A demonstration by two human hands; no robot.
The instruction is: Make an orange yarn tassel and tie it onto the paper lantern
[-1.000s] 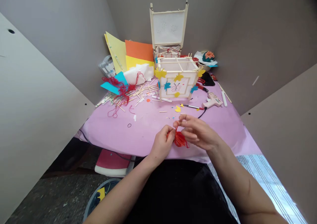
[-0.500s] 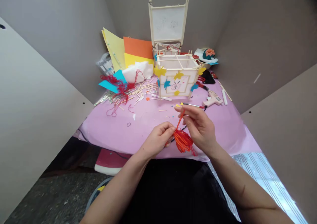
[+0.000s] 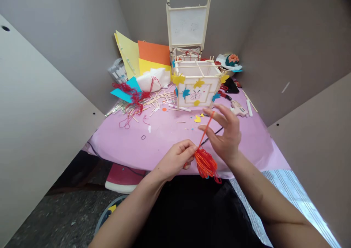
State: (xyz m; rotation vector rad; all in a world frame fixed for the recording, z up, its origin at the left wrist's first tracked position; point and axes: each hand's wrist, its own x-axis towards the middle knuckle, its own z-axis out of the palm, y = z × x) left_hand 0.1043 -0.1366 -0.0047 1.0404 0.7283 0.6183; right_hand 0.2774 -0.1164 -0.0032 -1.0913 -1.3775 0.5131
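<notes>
As the spread right hand (image 3: 226, 134) draws farther off, strand (image 3: 206, 130) caught on a finger | left hand (image 3: 178, 157) pinches the yarn bundle (image 3: 206, 163), fanned below that grip | strand longer, seemingly tauter

The right hand (image 3: 225, 133) has drawn the orange strand (image 3: 210, 120) out longer, apparently taut; the tassel (image 3: 205, 163) hangs lower.

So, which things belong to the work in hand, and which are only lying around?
In the work: red-orange yarn bundle, held by left hand; orange strand, running to right hand.
Apparently lying about: pale pink glue gun; thin black ring; rectangular orange sheet.
</notes>
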